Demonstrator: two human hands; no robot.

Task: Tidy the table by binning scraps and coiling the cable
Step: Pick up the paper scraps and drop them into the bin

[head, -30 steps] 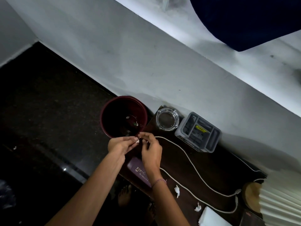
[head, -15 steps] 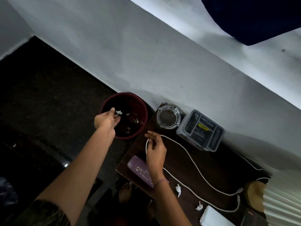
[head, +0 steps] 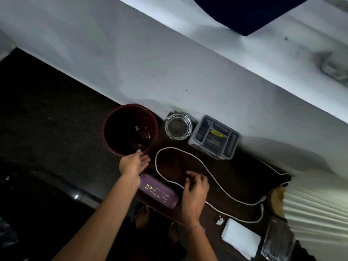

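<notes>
A dark red bin [head: 113, 147] stands on the floor left of the dark wooden table [head: 235, 176], with small white scraps inside it. A white cable [head: 212, 174] lies in a long loop across the table. One crumpled white scrap [head: 219, 220] rests near the front edge. My left hand [head: 134, 164] hovers flat and empty just below the bin's rim. My right hand [head: 195, 187] is over the table inside the cable loop, fingers spread, holding nothing.
A purple case [head: 160, 193] lies at the table's front left. A glass ashtray [head: 178, 127] and a grey organiser box [head: 214, 137] stand by the white wall. A white pad [head: 241, 236], a pleated lamp [head: 316, 211] and a clear packet [head: 278, 240] sit at right.
My left hand dropped a scrap into the bin and has drawn back toward the table. My right hand let go of the cable end and slid down the table.
</notes>
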